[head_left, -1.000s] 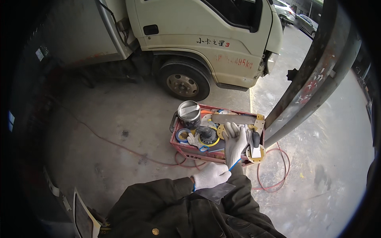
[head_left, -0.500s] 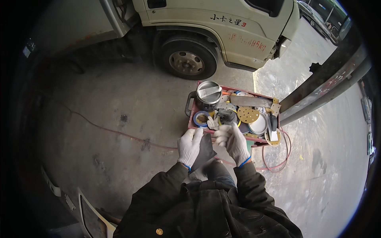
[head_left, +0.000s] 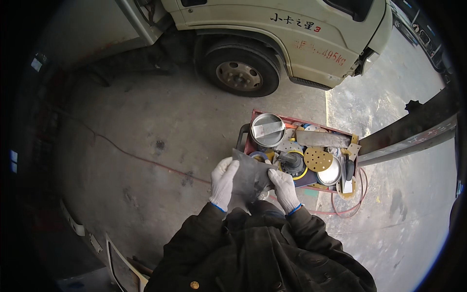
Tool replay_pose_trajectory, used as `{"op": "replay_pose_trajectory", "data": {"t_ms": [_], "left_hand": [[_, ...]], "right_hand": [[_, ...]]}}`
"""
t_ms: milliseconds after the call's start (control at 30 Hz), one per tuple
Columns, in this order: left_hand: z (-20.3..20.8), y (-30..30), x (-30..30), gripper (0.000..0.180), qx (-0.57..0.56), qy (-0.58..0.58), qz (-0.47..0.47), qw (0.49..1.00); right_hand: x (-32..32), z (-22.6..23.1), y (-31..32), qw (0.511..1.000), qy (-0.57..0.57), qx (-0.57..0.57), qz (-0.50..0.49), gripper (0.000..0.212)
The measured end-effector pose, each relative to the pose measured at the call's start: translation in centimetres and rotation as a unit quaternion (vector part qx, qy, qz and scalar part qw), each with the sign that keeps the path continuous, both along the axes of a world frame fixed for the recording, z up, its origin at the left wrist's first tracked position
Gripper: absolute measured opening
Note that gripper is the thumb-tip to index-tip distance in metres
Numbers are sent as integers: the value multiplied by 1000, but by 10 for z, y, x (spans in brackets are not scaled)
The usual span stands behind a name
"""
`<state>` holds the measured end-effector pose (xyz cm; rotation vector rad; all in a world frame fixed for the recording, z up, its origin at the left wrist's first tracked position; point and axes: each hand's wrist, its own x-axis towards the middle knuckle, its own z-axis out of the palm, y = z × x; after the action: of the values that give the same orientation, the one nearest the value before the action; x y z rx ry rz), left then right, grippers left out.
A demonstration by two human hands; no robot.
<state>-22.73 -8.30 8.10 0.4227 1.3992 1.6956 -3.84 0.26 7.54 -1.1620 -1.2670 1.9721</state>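
Note:
A dark grey sandpaper sheet [head_left: 249, 176] is spread between my two hands at waist height, in front of the tool cart. My left hand [head_left: 223, 183], in a white knit glove, pinches its left edge between thumb and fingers. At the opposite edge, my right hand [head_left: 284, 189], gloved the same way, grips with the thumb on top. The sheet partly covers a roll of blue tape [head_left: 259, 155]. Just beyond my right hand lies a sander [head_left: 293, 163] with a yellow-rimmed pad.
The red cart [head_left: 299, 120] carries a lidded metal can [head_left: 268, 127], a tan sanding disc [head_left: 318, 160] with holes, and a round white tin [head_left: 331, 171]. Behind it stands a pale truck [head_left: 253, 19]. A thick post [head_left: 413, 129] rises at the right; a red hose [head_left: 146, 162] crosses the floor.
My right hand has come down and now grips the sheet's right edge. The sheet, hanging from my left hand before, is now raised and spread flat. The view has shifted slightly.

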Motion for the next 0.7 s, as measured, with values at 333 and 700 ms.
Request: {"op": "replay_pose_trajectory", "data": {"t_ms": [333,700], "left_hand": [[-13,25,-32,32,-114,107,3,988],[-4,50,-59,40,-155,9,-325,933]], "right_hand": [[8,-11,58,981,142,-135,-5,23],[-33,-10,39,994,60,-86,-31,20]]}}
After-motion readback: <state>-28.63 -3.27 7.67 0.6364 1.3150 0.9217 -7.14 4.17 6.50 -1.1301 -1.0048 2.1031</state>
